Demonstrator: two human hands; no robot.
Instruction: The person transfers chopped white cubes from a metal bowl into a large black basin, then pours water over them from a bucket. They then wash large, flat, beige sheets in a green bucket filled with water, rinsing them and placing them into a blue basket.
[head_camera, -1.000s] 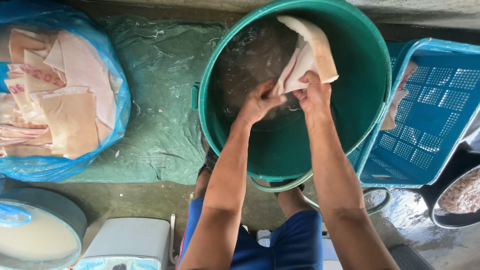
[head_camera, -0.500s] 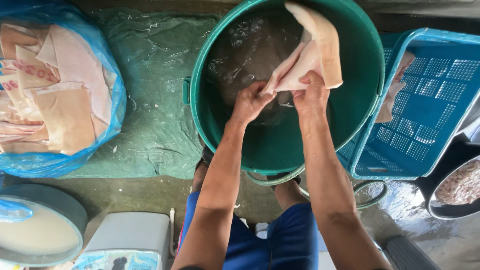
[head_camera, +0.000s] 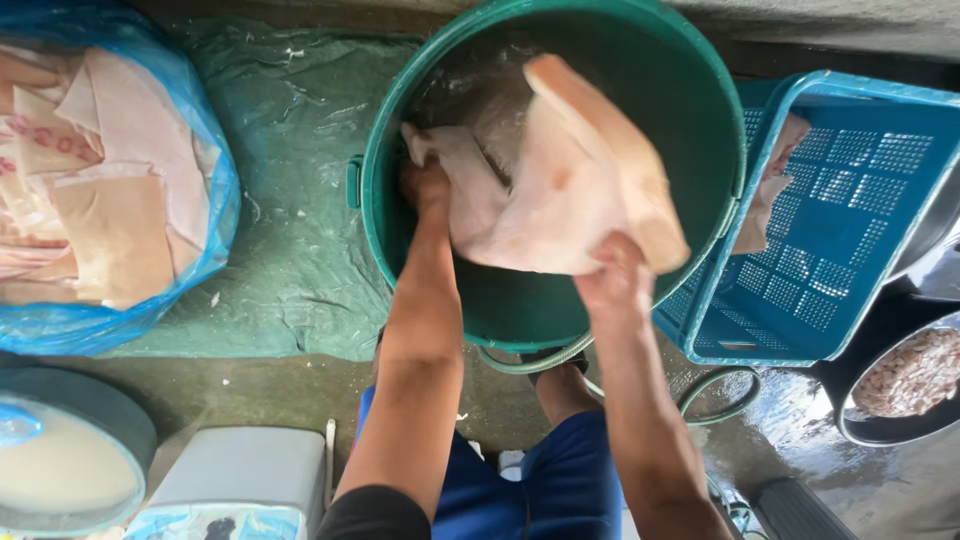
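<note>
The large pale sheet of pork skin (head_camera: 560, 190) is now lifted higher and spread wider over the green bucket (head_camera: 700, 120) than half a second ago, when it hung bunched at the bucket's far rim; the left hand (head_camera: 428, 188) has moved away from the right hand (head_camera: 612, 280), which earlier sat just beside it; the left fingers are clenched on the skin's left edge inside the bucket, and the right fingers grasp its lower edge near the bucket's near rim; the skin hangs above the wet bottom of the bucket, not touching the blue crate (head_camera: 850, 220) that leans against the bucket's right side; a pale strip (head_camera: 770, 190) lies in that crate; left of the bucket a green tarp (head_camera: 290, 200) covers the ground, and beyond it a blue plastic bag (head_camera: 215, 200) holds more pale skin pieces; a green hose (head_camera: 720, 400) curls on the wet concrete floor (head_camera: 800, 440) below the bucket; a dark bowl (head_camera: 900, 385) of pinkish pieces sits at the lower right of the bucket.
</note>
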